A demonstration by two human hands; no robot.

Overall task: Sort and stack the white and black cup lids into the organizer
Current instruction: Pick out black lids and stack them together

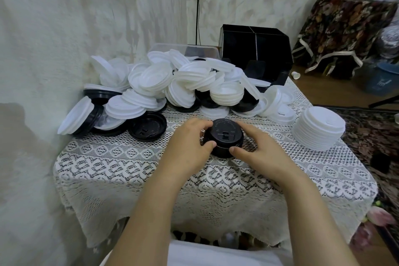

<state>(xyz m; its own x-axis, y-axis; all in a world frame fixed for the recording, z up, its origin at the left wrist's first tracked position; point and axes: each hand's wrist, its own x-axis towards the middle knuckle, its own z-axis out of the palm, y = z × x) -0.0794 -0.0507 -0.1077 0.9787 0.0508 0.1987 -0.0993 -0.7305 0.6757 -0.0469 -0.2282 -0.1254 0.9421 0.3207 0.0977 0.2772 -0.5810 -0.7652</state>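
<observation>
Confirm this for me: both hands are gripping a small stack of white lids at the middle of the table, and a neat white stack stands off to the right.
Not quite. The head view shows both hands, left hand and right hand, gripping a small stack of black lids, not white ones. The rest holds: it sits mid-table, and a neat white stack stands to the right.
</observation>
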